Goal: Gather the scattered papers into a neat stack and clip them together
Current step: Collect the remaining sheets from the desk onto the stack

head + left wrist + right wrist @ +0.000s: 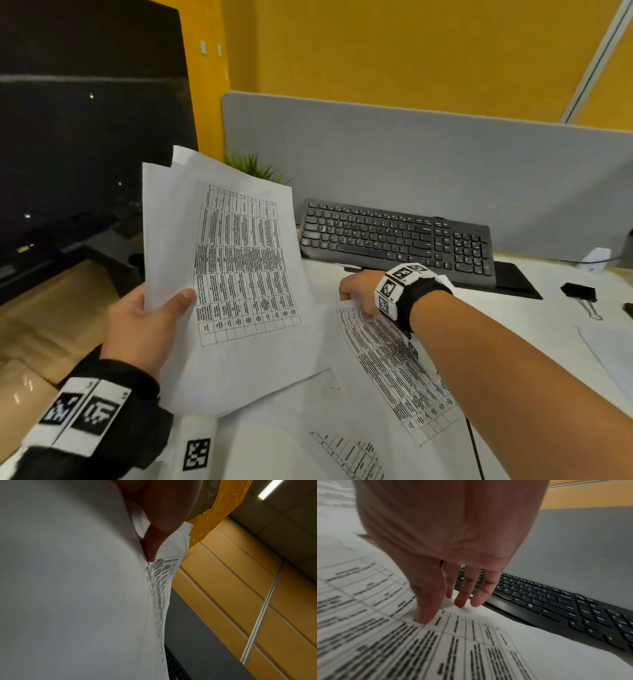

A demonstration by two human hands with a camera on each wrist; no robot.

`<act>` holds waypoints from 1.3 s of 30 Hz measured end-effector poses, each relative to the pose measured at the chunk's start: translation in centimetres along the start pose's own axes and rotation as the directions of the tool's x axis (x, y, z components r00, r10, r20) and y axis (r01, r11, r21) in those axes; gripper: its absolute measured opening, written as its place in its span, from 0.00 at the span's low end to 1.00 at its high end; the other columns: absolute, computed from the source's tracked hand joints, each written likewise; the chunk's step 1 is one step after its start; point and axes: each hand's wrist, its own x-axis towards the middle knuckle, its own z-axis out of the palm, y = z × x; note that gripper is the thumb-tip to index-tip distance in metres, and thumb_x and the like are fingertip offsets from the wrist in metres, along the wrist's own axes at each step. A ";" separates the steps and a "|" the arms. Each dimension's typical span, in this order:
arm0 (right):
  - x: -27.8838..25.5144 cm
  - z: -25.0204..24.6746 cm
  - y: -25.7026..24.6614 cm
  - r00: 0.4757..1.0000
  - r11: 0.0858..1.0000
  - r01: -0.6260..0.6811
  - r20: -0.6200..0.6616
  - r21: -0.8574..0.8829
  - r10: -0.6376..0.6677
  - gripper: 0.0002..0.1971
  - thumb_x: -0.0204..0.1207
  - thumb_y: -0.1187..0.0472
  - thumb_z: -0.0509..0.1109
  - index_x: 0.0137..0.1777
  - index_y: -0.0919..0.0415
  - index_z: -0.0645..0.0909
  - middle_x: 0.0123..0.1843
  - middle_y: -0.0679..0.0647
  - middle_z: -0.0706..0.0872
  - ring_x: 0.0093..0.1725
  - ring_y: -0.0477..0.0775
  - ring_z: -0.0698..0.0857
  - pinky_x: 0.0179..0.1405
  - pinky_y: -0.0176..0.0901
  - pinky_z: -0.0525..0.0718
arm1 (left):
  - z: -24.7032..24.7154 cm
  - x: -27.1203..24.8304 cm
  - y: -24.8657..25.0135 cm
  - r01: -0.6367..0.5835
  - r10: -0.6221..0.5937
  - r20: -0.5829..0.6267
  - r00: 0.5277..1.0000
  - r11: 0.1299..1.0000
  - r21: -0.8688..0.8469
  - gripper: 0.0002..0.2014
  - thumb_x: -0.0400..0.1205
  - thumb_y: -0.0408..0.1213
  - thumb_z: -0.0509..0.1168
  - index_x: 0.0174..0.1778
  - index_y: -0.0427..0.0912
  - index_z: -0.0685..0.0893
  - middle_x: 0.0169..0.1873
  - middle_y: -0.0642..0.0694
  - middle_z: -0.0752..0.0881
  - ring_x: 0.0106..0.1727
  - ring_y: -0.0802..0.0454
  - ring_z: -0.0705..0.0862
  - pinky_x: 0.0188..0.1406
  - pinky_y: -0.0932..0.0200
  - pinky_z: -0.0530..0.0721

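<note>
My left hand (147, 322) holds a loose bunch of printed sheets (233, 274) up over the desk's left side, thumb on the front and fingers behind. In the left wrist view the thumb (152, 545) presses on the held sheets (68, 588). My right hand (356, 291) reaches down to the top edge of a printed table sheet (397, 370) lying on the desk. The right wrist view shows the hand (447, 605) with thumb and nearly straight fingertips touching that sheet (436, 649). A black binder clip (579, 291) lies far right on the desk.
A black keyboard (397, 236) sits just beyond my right hand, against a grey partition (411, 154). A dark monitor (85, 154) stands at the left, with a small plant (253, 168) behind the held sheets. More sheets lie near me (308, 428) and at the right (609, 353).
</note>
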 end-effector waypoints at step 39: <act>-18.0 -12.0 0.3 0.747 0.963 -0.124 -0.616 0.241 0.251 0.20 0.66 0.61 0.80 0.58 0.62 0.83 0.50 0.58 0.85 0.56 0.60 0.84 0.43 0.41 0.74 | 6.8 -8.7 2.7 0.022 0.149 0.714 0.684 0.974 -0.224 0.45 0.46 0.70 0.75 0.59 0.53 0.84 0.54 0.50 0.90 0.56 0.48 0.87 0.50 0.51 0.84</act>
